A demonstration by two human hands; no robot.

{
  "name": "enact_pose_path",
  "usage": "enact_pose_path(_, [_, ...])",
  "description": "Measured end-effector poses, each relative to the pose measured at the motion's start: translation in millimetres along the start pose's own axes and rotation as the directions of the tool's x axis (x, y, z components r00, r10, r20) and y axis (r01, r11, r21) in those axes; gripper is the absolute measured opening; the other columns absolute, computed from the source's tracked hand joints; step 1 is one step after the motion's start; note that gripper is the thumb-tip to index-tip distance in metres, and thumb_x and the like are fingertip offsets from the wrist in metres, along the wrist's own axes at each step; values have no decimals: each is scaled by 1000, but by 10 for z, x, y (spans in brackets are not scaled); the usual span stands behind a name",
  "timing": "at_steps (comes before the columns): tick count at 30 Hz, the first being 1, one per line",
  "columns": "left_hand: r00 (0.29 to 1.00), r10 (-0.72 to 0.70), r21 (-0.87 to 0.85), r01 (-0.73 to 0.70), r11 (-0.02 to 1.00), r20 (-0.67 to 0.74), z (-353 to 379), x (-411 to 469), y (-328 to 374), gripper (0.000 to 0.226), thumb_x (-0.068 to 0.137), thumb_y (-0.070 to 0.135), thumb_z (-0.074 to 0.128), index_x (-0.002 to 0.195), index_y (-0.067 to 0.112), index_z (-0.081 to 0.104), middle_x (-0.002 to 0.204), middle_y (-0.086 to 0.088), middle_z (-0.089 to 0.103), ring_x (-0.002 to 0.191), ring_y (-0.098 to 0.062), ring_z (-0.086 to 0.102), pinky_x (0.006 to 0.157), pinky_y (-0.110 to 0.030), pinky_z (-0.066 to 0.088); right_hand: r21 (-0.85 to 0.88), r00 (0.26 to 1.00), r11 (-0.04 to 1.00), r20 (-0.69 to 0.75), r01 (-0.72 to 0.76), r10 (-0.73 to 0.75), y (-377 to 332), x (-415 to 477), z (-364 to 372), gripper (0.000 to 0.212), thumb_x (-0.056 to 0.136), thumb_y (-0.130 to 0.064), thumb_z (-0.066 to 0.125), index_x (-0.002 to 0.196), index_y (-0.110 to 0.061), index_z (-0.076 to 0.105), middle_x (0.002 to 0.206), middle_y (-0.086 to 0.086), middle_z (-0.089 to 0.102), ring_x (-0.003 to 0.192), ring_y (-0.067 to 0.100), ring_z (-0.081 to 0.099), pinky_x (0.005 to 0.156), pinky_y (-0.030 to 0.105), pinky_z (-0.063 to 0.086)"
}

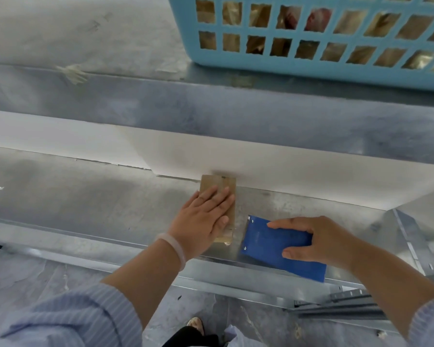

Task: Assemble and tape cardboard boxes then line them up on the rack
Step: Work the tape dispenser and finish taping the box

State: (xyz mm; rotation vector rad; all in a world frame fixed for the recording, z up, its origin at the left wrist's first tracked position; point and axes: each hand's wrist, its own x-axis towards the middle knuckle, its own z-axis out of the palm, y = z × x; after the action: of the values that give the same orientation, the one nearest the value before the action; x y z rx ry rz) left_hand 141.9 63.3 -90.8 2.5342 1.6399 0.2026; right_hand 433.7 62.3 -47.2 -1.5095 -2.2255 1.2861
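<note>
**Desk:** Where is the box?

**Op:** I have the cardboard box on the lower rack shelf, right of the middle. Its far end is at the white panel behind the shelf; I can't tell if it touches. Its near end stops short of the shelf's front lip.

**Desk:** Looks?

**Op:** Small, narrow, plain brown, lying lengthwise away from me. A seam line runs down the top face. I see a glossy scrap at the near end, possibly tape, but it's too small to be sure.

**Desk:** Left hand?

**Op:** The left hand lies palm down on the box top. Its fingers are straight and close together, with the thumb out toward the right. There's a pale bracelet on the wrist.

**Desk:** Right hand?

**Op:** The right hand grips a blue flat tool, fingers curled over its far edge and thumb along the near side. The tool is just beside the box on the right, apart from it, with small screws at its left end. It sits over the shelf's front edge.

**Desk:** Anything else?

**Op:** I note a light blue basket on the shelf above, with brown contents behind the lattice. I also see a striped blue sleeve.
</note>
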Motion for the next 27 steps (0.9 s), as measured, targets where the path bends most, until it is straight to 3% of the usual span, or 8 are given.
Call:
enact_pose_path(5, [1000, 10, -14, -10, 1000, -27, 45, 16, -48, 49, 103, 41, 25, 150, 36, 12, 156, 20, 6, 148, -9, 2, 121, -33, 1, 51, 1000, 998, 12, -26, 25, 54, -107, -71, 57, 74, -30, 84, 112, -64, 60, 112, -35, 64, 101, -7, 63, 81, 13, 52])
enact_pose_path(9, [1000, 9, -1, -9, 1000, -3, 59, 16, -49, 48, 103, 43, 20, 147, 38, 2, 154, 22, -3, 147, -7, -4, 121, -32, -3, 0, 998, 999, 31, -55, 55, 21, -149, -126, 55, 74, -36, 83, 111, -68, 57, 109, -38, 63, 97, -10, 63, 81, 17, 55])
enact_pose_path(12, [1000, 20, -19, -19, 1000, 10, 67, 15, -60, 48, 102, 45, 14, 146, 38, -1, 155, 22, -3, 147, -7, -7, 121, -34, -2, -128, 997, 989, 16, -75, 78, -140, -81, -86, 54, 74, -49, 77, 110, -77, 49, 108, -40, 61, 96, -10, 61, 83, 16, 53])
enact_pose_path(14, [1000, 20, -23, -20, 1000, 10, 78, 18, -66, 48, 100, 47, 11, 146, 38, -2, 155, 21, -3, 147, -7, -8, 121, -35, -1, -246, 997, 966, 3, -76, 79, -307, 3, -3, 54, 74, -57, 71, 114, -80, 41, 118, -35, 58, 102, -4, 59, 88, 20, 48])
enact_pose_path(17, [1000, 13, 0, -13, 1000, -8, 89, 19, -57, 46, 102, 46, 11, 145, 37, -2, 153, 21, -4, 147, -7, -5, 121, -33, -2, -372, 996, 925, -67, -78, 57, -581, 118, 177, 56, 78, -56, 66, 128, -64, 45, 129, -21, 59, 107, 5, 58, 88, 24, 48])
enact_pose_path(23, [1000, 6, -21, -6, 1000, -3, 78, 17, -45, 47, 102, 46, 10, 145, 35, -2, 154, 20, -3, 146, -7, -7, 120, -32, -5, -641, 993, 760, -27, -109, 119, -768, 264, 407, 41, 93, -38, 55, 133, -31, 55, 115, 1, 66, 101, 22, 63, 77, 31, 48])
enact_pose_path(25, [1000, 6, -22, -6, 1000, 8, 73, 14, -47, 48, 99, 48, 3, 145, 35, -6, 153, 21, -8, 143, -5, -15, 119, -30, -9, -604, 990, 784, -82, -144, 119, -719, 227, 365, 48, 94, -43, 53, 140, -37, 45, 117, 0, 65, 103, 21, 63, 81, 32, 49])
enact_pose_path(27, [1000, 14, -28, -13, 1000, 25, 56, 17, -43, 49, 98, 49, 0, 145, 35, -7, 152, 21, -10, 141, -3, -19, 118, -28, -12, -574, 977, 805, -210, -151, 35, -629, 165, 268, 54, 94, -50, 50, 145, -46, 33, 114, -5, 67, 99, 19, 63, 75, 30, 48])
